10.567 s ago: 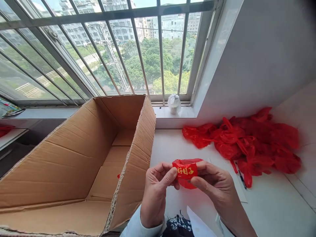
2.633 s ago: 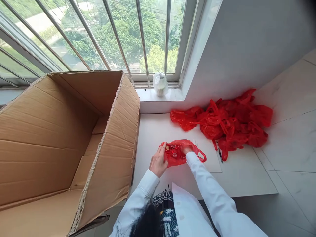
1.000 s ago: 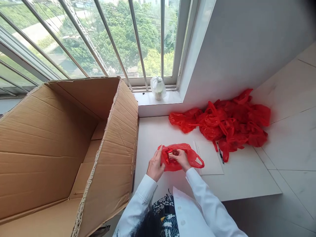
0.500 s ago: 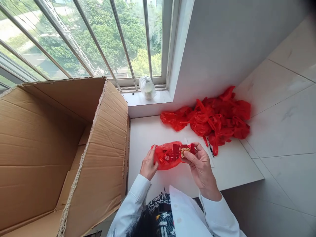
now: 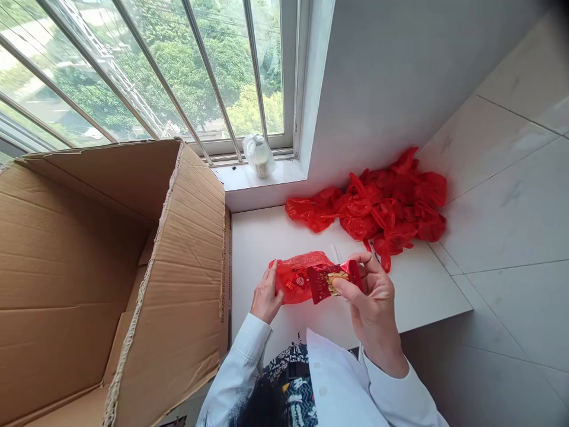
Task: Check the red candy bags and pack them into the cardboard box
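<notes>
Above the white table, my left hand [image 5: 265, 296] grips the left end of a thin red plastic bag [image 5: 291, 289]. Small red-wrapped pieces show through the film of this bag. My right hand [image 5: 376, 296] pinches a dark red snack packet [image 5: 323, 283] between thumb and fingers, with a picture of pale food on its front. The packet overlaps the bag's right end in this view; whether they touch I cannot tell.
A tall open cardboard box [image 5: 186, 255] stands at my left. Crumpled red plastic bags [image 5: 377, 207] lie along the wall on the white table [image 5: 427, 296]. A pen is partly hidden near them. On the windowsill sits a plastic-wrapped item [image 5: 259, 156] beside the barred window.
My right hand has drawn the snack packet a little to the right and towards me, so more of it shows. The left hand still holds the bag. The view has shifted slightly.
</notes>
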`<control>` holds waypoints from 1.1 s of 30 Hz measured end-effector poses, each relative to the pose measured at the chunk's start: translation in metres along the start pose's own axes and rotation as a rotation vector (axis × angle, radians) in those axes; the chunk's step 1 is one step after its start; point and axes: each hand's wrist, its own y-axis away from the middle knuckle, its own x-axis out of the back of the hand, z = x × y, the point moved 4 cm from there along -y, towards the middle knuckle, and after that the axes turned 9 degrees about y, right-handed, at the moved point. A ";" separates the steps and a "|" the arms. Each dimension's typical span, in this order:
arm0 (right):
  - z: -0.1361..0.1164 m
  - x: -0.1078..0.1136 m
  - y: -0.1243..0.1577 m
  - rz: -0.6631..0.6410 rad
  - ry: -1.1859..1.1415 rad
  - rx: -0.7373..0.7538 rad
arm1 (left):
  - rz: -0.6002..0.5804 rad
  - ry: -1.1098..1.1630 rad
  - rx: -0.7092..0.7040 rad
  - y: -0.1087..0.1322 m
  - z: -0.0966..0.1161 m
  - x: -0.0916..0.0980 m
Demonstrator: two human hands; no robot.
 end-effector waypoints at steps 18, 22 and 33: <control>0.008 -0.002 -0.005 0.019 0.058 -0.074 | -0.026 0.012 0.017 0.001 0.000 0.001; 0.026 -0.003 -0.014 -0.079 0.219 -0.080 | -0.016 0.022 0.002 0.002 -0.001 0.002; 0.169 0.017 -0.026 -0.220 0.804 -0.147 | -0.063 -0.002 0.025 0.007 0.002 0.003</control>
